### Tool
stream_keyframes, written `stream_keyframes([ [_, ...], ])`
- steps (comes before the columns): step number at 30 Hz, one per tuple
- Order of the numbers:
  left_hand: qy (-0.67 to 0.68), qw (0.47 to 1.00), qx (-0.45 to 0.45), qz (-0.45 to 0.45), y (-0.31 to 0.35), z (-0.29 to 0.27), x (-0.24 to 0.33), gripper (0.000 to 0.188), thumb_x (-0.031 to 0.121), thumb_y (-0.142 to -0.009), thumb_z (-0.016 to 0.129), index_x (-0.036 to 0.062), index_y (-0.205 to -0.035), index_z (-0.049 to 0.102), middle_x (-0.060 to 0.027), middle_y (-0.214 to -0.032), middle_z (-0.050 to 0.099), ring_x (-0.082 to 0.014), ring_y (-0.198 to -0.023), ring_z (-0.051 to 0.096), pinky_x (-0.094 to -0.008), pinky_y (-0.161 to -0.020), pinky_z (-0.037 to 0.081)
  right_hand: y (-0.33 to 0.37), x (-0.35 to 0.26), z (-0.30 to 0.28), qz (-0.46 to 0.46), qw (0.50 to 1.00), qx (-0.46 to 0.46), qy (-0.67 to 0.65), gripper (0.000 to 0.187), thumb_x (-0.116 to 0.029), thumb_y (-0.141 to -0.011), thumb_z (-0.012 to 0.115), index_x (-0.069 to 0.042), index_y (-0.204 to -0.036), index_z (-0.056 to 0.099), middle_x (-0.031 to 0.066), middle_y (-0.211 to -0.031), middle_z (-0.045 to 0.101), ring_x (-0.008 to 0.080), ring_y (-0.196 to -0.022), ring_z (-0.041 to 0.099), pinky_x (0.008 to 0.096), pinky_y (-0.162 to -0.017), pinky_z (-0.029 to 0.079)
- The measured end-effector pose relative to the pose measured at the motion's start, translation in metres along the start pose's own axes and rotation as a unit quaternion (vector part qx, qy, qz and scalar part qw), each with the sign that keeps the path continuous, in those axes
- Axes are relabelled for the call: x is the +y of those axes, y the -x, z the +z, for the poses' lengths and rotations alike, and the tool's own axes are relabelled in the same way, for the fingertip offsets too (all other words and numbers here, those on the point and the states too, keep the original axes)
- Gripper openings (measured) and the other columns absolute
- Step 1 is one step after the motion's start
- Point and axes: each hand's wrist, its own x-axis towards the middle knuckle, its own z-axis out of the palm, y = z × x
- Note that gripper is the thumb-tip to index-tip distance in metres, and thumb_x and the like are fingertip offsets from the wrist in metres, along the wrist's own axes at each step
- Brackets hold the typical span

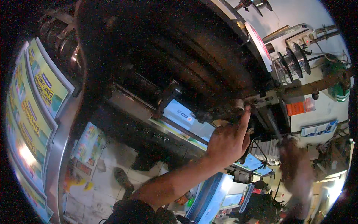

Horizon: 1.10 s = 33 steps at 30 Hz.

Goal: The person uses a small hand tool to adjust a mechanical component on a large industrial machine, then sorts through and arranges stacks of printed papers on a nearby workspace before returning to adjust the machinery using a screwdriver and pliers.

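My left hand (228, 141) reaches up to a dark printing-type machine, index finger stretched out and its tip against a small round metal part (238, 104). The other fingers are partly bent, and nothing shows in them. To its right, my right hand (296, 160) is smeared by motion but appears closed around the lower end of a thin metal bar (274, 125). That bar slants up toward a metal bracket (266, 100) on the machine; where its upper end meets the bracket is too dark to tell.
Printed yellow-and-blue sheets (28, 123) lie on a metal-edged surface at the left. A horizontal rod (182, 130) crosses in front of blue sheets. Black discs (294, 61) sit on a shaft at upper right. Below are a tiled floor (106, 175) and stacked blue sheets (210, 198).
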Motion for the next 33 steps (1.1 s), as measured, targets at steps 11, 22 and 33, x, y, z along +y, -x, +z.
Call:
stream_keyframes([
  [11,0.119,0.986,-0.109,-0.046,0.012,-0.006,-0.014,0.087,0.008,-0.082,0.060,0.0093,-0.155,0.013,-0.0153,-0.093,0.064,-0.0337,-0.074,0.065,-0.0417,-0.058,0.054,-0.005,-0.059,0.103,0.101,0.904,0.073,-0.409,0.028,-0.017,-0.099,0.044,0.000,-0.121,0.052,0.0204,-0.069,0.063,0.0410,-0.062,0.065,0.0467,-0.055,0.051],
  [22,0.204,0.978,-0.027,-0.006,0.014,-0.005,-0.018,0.083,0.010,-0.085,0.059,0.0116,-0.155,0.015,-0.0224,-0.113,0.061,-0.0413,-0.097,0.062,-0.0467,-0.078,0.053,-0.018,-0.076,0.100,0.143,0.894,0.103,-0.411,0.033,-0.018,-0.100,0.041,-0.001,-0.125,0.052,0.0262,-0.081,0.066,0.0463,-0.075,0.066,0.0510,-0.061,0.052],
  [33,0.208,0.977,-0.040,-0.014,0.013,-0.008,-0.018,0.079,0.010,-0.087,0.056,0.0123,-0.155,0.016,-0.0228,-0.117,0.060,-0.0414,-0.100,0.062,-0.0465,-0.078,0.054,-0.019,-0.078,0.102,0.143,0.890,0.115,-0.418,0.034,-0.017,-0.100,0.041,0.001,-0.127,0.053,0.0262,-0.087,0.067,0.0450,-0.075,0.067,0.0491,-0.061,0.052],
])
